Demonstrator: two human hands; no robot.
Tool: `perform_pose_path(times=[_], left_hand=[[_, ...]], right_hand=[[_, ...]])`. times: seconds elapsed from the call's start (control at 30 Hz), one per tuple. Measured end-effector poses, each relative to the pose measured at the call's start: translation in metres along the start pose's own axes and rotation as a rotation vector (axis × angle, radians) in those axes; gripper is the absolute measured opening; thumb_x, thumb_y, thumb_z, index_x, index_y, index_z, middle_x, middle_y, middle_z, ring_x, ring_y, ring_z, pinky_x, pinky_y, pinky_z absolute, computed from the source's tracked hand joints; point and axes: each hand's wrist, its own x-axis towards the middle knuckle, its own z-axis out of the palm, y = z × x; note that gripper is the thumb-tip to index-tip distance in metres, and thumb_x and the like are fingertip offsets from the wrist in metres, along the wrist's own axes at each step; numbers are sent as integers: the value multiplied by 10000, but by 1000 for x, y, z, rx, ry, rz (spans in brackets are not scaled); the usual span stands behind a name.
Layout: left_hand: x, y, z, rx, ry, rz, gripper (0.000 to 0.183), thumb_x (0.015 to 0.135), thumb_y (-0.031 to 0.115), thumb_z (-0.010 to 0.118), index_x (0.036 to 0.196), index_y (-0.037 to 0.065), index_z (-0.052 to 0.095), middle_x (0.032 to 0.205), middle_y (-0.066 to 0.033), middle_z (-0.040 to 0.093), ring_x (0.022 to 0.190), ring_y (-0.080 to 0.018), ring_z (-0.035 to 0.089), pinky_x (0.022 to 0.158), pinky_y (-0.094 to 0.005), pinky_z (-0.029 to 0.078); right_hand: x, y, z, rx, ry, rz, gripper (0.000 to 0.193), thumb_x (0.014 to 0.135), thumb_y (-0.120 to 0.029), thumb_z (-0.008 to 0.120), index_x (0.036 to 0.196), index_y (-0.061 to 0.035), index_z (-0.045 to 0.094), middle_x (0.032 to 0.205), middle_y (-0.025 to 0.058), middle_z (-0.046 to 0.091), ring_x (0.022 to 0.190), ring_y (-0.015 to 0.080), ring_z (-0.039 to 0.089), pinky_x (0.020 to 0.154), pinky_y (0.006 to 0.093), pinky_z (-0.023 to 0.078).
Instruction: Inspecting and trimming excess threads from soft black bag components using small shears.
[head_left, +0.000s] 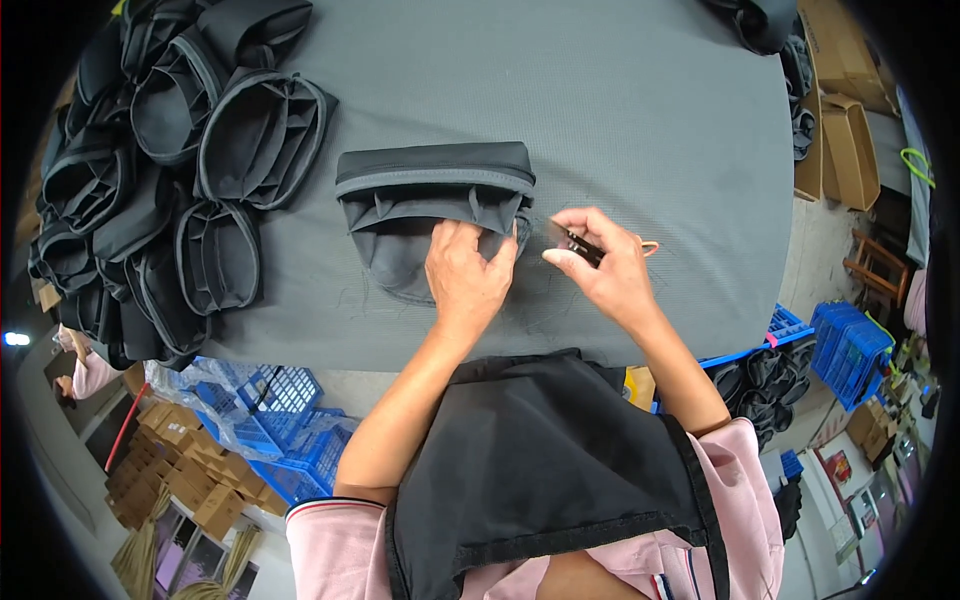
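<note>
Viewing remotely, I cannot tell whether my left hand [465, 275] grips the black fabric pouch [400, 225] it enters on the grey table [650, 120]; just right, my right hand [612, 268] clasps a black, orange-looped tool [584, 248].

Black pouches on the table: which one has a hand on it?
The lone pouch before the person, left hand at its opening; the heaped pouches at left lie untouched.

One head-worn fisheye looks steeply down from nearby onto the grey table [640, 110]; the wearer's torso [540, 450] sits at six o'clock; twelve o'clock faces away.
</note>
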Motion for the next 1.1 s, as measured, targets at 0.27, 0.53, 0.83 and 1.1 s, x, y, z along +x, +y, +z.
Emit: perform_pose_path(times=[0.27,0.53,0.83,1.1], left_hand=[[0,-1,-4,-27,-76,-81,220,659,132,711,783,-14,602,825,-151,591,793,-334,561,689,-409,455],[2,0,-2,-33,-38,-60,219,654,128,711,783,-14,604,814,-152,593,784,-334,565,690,-409,457],[1,-3,-2,-54,-61,-88,208,665,140,704,762,-15,605,795,-153,596,770,-342,563,680,-409,454],[6,3,-5,-120,-25,-102,221,680,176,711,771,-1,616,787,-133,602,759,-318,569,673,-399,455]], right_hand=[[21,16,16,23,-118,-54,110,740,4,672,841,6,629,769,8,516,632,70,466,565,225,385],[9,18,30,218,33,1,83,757,-6,656,829,11,617,766,43,534,609,116,515,573,259,421],[12,19,24,-44,-60,-47,71,799,-46,648,790,-3,592,760,-19,546,675,54,498,597,264,417],[-22,3,18,-31,47,143,187,791,-148,687,880,-39,563,761,17,553,632,74,544,568,249,441]])
